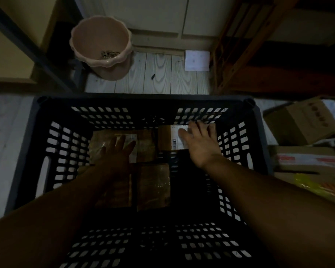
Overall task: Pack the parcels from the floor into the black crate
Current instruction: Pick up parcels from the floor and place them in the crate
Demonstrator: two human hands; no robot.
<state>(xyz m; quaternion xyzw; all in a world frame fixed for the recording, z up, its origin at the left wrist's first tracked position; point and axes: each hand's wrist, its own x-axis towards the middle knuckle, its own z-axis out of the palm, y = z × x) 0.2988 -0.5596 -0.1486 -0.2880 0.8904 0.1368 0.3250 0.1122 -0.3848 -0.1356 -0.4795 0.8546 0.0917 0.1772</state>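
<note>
Inside the black crate (30, 151), the right hand (198, 145) is pressing straight, spread fingers onto a labelled parcel (167, 139) lying beneath them. The left hand (117, 153) is resting flat, fingers extended, over another parcel (98, 144).

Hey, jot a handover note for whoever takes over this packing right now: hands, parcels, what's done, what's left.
Left hand: open, fingers straight, on a brown parcel at the far left inside the black crate.
Right hand: open, fingers spread on the labelled parcel, far right.
Done: several parcels lie on the crate floor.
Left: cardboard boxes wait on the floor to the right.
</note>
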